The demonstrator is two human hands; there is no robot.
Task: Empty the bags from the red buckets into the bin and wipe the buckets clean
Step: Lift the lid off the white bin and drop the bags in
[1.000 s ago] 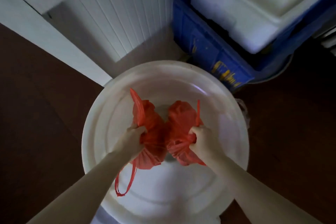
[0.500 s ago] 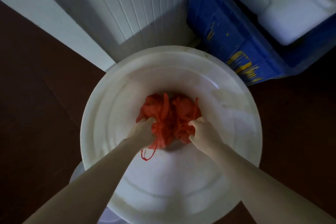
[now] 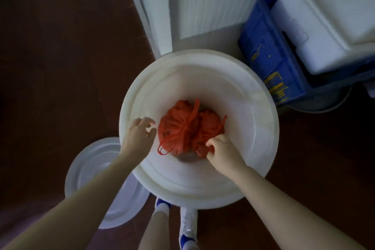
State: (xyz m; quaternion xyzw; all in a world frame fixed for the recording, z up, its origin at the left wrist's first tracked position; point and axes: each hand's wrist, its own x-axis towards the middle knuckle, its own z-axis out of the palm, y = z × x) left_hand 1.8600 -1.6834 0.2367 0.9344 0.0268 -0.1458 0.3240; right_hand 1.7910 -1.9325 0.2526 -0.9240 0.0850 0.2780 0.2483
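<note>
inside white bin (image 3: 253, 128), red bags (image 3: 182, 128)

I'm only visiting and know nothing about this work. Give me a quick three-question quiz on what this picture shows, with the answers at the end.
1. True or false: both red bags lie inside the white bin.
2. The left hand is: A) gripping a bag, B) open, holding nothing, C) lifting a lid.
3. Short answer: what does the right hand grip?

Key: 1 true; 2 B; 3 one of the red bags.
</note>
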